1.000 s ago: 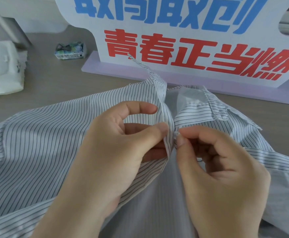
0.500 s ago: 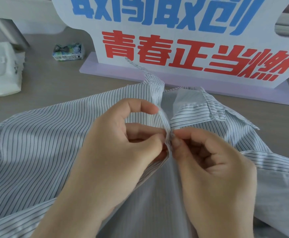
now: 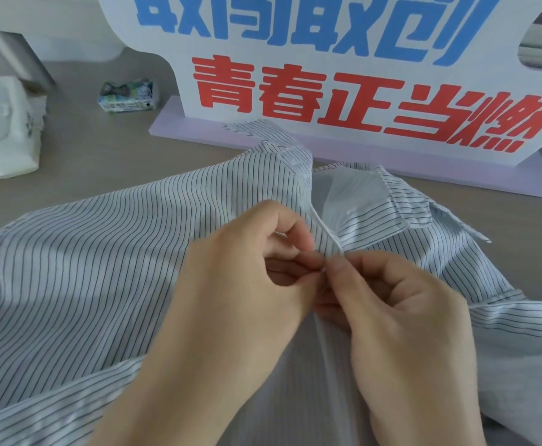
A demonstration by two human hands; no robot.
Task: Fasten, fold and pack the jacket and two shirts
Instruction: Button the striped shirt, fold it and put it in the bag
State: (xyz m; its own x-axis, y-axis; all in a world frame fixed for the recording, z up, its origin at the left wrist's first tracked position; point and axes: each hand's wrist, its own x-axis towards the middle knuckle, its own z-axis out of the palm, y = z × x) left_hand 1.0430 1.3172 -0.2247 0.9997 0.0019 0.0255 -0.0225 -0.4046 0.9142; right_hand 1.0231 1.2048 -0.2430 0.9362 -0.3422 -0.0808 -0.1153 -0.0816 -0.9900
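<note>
White shirt with thin dark stripes lies spread on the grey counter, collar toward the far white sign board with blue and red characters. Left hand and right hand meet below the collar, curled fingers pinching the shirt's front edges together.

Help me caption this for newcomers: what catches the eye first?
At centre, the left hand and right hand pinch the front edges of a white, dark-striped shirt spread across the grey table. Behind it stands a white sign with large blue and red characters.
</note>
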